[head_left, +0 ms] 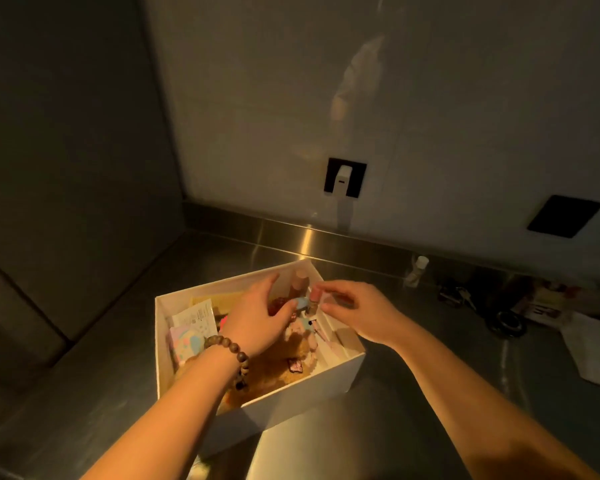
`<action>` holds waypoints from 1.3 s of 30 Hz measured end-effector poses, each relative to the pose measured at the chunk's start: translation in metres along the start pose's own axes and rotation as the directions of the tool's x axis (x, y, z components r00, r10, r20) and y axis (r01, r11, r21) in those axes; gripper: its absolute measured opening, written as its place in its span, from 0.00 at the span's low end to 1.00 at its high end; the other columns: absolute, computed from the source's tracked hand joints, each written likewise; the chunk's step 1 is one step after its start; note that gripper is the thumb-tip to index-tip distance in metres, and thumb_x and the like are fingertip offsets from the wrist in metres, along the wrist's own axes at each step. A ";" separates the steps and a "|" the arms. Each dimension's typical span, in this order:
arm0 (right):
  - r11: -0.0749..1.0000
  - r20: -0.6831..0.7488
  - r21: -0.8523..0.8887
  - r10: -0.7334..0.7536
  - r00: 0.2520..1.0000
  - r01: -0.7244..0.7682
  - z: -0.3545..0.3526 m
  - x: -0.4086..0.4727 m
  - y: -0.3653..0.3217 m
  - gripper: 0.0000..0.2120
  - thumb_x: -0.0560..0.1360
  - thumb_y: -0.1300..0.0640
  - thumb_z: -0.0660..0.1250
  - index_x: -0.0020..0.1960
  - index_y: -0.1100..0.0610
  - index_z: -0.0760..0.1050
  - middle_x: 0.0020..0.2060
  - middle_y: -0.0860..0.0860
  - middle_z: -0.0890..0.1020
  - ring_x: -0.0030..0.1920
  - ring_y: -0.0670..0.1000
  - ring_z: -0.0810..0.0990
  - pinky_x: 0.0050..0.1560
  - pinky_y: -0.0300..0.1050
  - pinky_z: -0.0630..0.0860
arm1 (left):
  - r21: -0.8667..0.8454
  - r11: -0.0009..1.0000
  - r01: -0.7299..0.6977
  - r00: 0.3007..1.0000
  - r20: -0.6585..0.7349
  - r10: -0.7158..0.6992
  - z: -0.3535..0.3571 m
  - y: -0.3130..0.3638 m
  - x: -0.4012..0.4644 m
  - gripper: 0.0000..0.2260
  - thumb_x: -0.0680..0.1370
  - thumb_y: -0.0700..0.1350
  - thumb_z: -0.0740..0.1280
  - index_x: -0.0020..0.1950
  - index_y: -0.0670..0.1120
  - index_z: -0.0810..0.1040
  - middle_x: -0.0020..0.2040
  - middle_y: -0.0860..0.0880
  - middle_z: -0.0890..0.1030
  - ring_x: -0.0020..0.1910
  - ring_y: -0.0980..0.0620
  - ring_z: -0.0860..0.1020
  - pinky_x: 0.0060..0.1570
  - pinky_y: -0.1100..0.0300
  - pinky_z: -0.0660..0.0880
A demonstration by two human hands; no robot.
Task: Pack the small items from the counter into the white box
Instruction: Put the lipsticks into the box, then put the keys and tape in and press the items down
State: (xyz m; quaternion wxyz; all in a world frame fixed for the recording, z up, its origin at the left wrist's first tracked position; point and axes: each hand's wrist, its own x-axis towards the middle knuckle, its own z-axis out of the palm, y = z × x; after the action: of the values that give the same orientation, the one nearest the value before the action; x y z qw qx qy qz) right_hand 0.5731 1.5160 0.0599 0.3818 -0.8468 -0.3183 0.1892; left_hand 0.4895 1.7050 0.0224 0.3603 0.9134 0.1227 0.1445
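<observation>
The white box [257, 344] stood on the steel counter [413, 410], already filled with small items. Above the box, the left hand [253, 317], wearing a wooden bead bracelet [231, 355], pinched a small light blue item [300, 303] between thumb and fingers. The right hand [357, 313] hovered over the far right corner of the box, its fingertips around a small bottle with a pink cap [315, 299]. To the right of the box, well apart, more small items [499, 306] lay near the wall.
</observation>
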 end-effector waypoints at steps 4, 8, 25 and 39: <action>0.997 -0.180 0.070 0.032 0.983 -0.020 -0.024 -0.034 0.024 0.23 0.76 0.51 0.67 0.69 0.46 0.68 0.63 0.40 0.70 0.63 0.39 0.67 0.60 0.37 0.68 | -0.053 0.995 -0.086 0.996 -0.003 0.086 0.022 0.045 0.005 0.26 0.75 0.58 0.64 0.71 0.51 0.64 0.65 0.50 0.75 0.58 0.58 0.73 0.52 0.67 0.66; 0.984 -0.272 0.154 0.133 0.953 -0.094 -0.051 -0.070 0.068 0.21 0.76 0.53 0.67 0.68 0.50 0.70 0.65 0.47 0.74 0.65 0.45 0.72 0.66 0.45 0.70 | -0.009 0.988 -0.153 0.988 -0.008 0.153 0.067 0.096 0.005 0.28 0.75 0.57 0.64 0.72 0.48 0.64 0.69 0.47 0.71 0.67 0.50 0.69 0.65 0.58 0.63; 0.929 -0.375 0.101 0.368 0.851 -0.357 -0.202 -0.172 0.310 0.16 0.76 0.55 0.66 0.64 0.53 0.73 0.61 0.54 0.72 0.63 0.52 0.71 0.60 0.38 0.63 | 0.067 0.996 -0.053 0.956 0.291 0.031 0.318 0.232 0.021 0.32 0.76 0.55 0.64 0.75 0.50 0.56 0.74 0.48 0.63 0.71 0.50 0.63 0.66 0.59 0.61; 0.883 -0.409 -0.253 0.272 0.871 -0.395 -0.189 -0.074 0.392 0.35 0.71 0.42 0.70 0.73 0.51 0.63 0.72 0.54 0.62 0.70 0.57 0.58 0.69 0.53 0.62 | 0.359 0.883 -0.301 0.894 0.428 0.130 0.418 0.203 0.140 0.37 0.71 0.60 0.65 0.75 0.53 0.53 0.76 0.49 0.56 0.74 0.46 0.53 0.72 0.48 0.53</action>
State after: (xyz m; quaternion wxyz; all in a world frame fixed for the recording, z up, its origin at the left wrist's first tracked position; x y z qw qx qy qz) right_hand 0.7805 1.1675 -0.1145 0.2480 -0.9610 -0.1165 0.0383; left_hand 0.7905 1.3469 -0.1043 0.1556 0.9869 -0.0285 -0.0309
